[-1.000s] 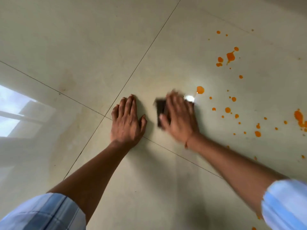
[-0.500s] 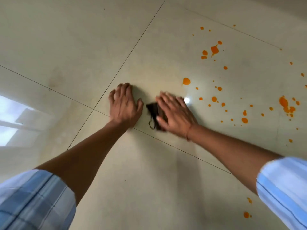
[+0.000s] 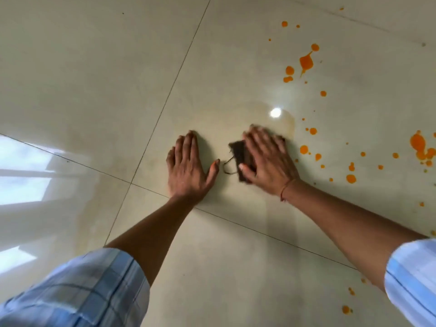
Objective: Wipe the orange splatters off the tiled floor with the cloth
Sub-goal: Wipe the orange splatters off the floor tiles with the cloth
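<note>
The left hand [image 3: 188, 166] lies spread flat on the glossy cream tiled floor [image 3: 94, 67]. Just beside it, the right hand [image 3: 267, 161] presses flat-fingered on the small dark brown cloth [image 3: 243, 153]. The cloth looks soft, light and prone to bunching, so it is best pinned under the palm. Orange splatters [image 3: 306, 62] lie beyond.

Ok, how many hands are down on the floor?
2. The left hand lies flat on the floor; the right hand, just beside it, presses the cloth down. Neither is hidden.

You've got two grips down, left grip [image 3: 186, 168] and right grip [image 3: 269, 161], two sleeves [image 3: 77, 291], just one cloth [image 3: 243, 154]. Orange splatters [image 3: 306, 62] run to dozens, too many tiny ones to count exactly. At least four floor tiles [image 3: 94, 67] show.
</note>
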A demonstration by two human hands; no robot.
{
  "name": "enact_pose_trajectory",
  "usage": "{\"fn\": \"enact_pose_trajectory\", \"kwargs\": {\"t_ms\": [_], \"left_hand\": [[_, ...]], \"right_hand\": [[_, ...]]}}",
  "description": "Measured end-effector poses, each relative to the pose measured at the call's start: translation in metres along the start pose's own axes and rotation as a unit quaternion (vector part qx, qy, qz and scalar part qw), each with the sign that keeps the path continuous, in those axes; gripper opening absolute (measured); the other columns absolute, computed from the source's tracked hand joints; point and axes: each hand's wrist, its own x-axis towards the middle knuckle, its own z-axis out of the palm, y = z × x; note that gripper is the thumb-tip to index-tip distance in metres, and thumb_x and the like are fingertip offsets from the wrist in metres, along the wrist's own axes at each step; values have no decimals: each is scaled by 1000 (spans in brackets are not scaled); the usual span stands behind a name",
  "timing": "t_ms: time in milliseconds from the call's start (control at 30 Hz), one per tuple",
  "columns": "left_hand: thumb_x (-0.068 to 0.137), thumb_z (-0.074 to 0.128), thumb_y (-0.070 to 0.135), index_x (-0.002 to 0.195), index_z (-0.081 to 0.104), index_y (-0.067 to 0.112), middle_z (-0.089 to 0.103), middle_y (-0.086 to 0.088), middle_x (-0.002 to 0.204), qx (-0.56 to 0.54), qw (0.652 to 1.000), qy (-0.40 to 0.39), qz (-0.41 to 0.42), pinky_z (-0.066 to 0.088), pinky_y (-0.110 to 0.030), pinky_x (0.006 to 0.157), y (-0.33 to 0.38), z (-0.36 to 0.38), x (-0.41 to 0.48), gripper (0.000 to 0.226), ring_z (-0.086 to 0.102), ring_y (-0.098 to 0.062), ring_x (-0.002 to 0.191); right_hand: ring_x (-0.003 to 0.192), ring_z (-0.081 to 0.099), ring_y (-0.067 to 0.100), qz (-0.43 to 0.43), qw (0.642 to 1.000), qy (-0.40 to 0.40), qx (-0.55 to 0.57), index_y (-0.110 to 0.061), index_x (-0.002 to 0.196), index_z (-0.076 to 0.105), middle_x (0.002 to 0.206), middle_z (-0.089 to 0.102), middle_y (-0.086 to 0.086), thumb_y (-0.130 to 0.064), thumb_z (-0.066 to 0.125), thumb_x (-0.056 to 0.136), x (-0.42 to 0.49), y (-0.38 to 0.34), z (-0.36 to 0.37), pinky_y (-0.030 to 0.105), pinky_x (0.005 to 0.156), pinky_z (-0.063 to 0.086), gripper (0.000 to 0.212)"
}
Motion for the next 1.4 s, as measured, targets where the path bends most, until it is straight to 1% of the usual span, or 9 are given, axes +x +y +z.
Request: {"fn": "enact_pose_trajectory", "kwargs": {"t_ms": [133,300,433,600,767,933,1100,1233,1400], "left_hand": [[93,27,62,152,11,8,15,-8,160,-2,1000,-1,-3,9,-42,119,1,1,-1,82,6,-24,148],[92,21,66,153,9,9,12,-7,161,-4,1000,14,10,7,-42,120,-3,6,1,84,3,-22,148],[92,23,66,153,7,9,10,-7,161,-7,999,35,23,4,-40,120,-3,11,-1,84,1,-21,148],[90,21,62,151,16,3,16,-13,159,-21,999,41,28,4,-45,118,27,4,4,85,9,-28,147],[92,17,60,151,14,3,12,-12,160,2,988,-2,154,4,-45,118,79,25,19,82,8,-27,147],[93,17,62,152,8,3,6,-12,161,41,985,0,169,2,-45,119,74,32,19,84,2,-27,148],[92,20,61,152,10,2,10,-14,160,46,985,-2,168,5,-46,118,75,33,21,84,6,-29,147],[92,17,61,151,11,1,11,-15,160,53,984,2,170,5,-48,118,78,32,18,85,6,-30,147],[92,26,54,150,15,0,13,-14,160,34,976,9,213,6,-50,117,101,30,11,80,9,-31,147]], "right_hand": [[147,18,28,183,981,45,34,-12,153,21,159,21,13,-57,32,91,37,15,-3,48,116,14,77],[147,18,24,-52,999,-3,-13,-15,153,23,160,20,9,-58,31,89,4,37,-5,48,117,19,78],[148,15,25,189,980,64,17,-13,152,24,160,20,12,-58,26,89,17,71,-9,47,115,15,78],[149,14,23,72,997,20,4,-14,153,22,161,19,9,-59,24,90,-13,60,-3,44,117,11,77],[149,10,23,235,970,58,18,-15,154,19,161,15,10,-59,20,89,26,83,-14,46,117,10,78],[149,11,22,149,988,14,20,-18,154,16,162,15,7,-61,19,88,-43,74,-4,43,118,9,80],[149,11,24,289,954,60,39,-15,154,18,161,16,9,-59,22,88,-28,71,-9,46,117,11,79],[149,11,22,158,987,22,37,-16,154,20,162,16,8,-57,32,90,-120,37,10,45,118,15,77],[149,10,23,334,939,60,48,-15,154,18,161,16,9,-59,21,89,-81,74,-5,44,118,9,79]]}}
